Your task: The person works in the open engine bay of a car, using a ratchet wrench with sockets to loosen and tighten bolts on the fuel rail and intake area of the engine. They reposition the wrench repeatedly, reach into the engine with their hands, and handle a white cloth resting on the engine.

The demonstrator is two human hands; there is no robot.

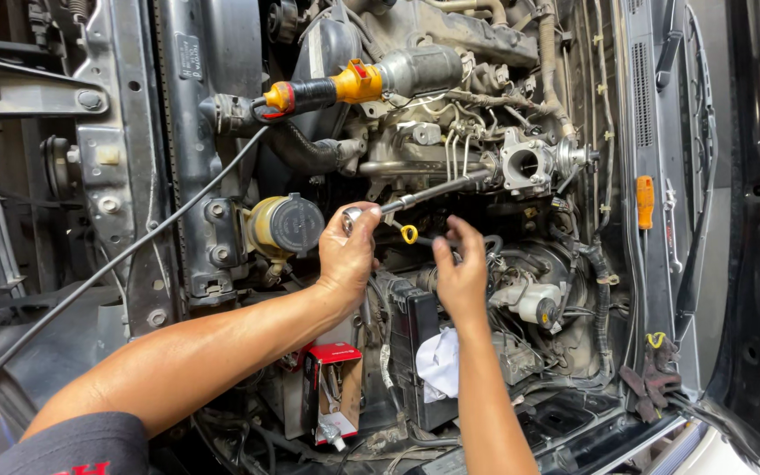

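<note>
Ratchet handle (424,195) first: we see a long chrome bar slanting from its round head at the left hand (347,251) up and right toward the grey housing with a round opening (525,164), in the middle of the open engine bay. Our left hand is closed around the ratchet's head end, fingers curled over it. Our right hand (462,273) sits just right of it, fingers narrowly pinched and pointing down among the hoses; we cannot tell whether it holds anything. A yellow ring-shaped dipstick pull (409,234) shows between the two hands, just below the bar.

The work surface is the crowded engine bay itself, with dark grey painted body metal on the left (125,132) and a grey fender edge (653,105) on the right. A black cable (116,259) runs diagonally across the left side. Far and left of centre, a tool with a yellow and red collar (358,81) lies across the engine. A round reservoir with a dark cap (288,224) stands left of our left hand.

Near us, a small red and white cardboard box (334,387) stands below the left forearm, with a white rag (440,361) beside the black battery (415,325). A small pale rectangular label (188,54) is stuck on the far left panel. An orange handle (645,200) rests along the right fender, and dark work gloves (653,374) lie nearer on that side.
</note>
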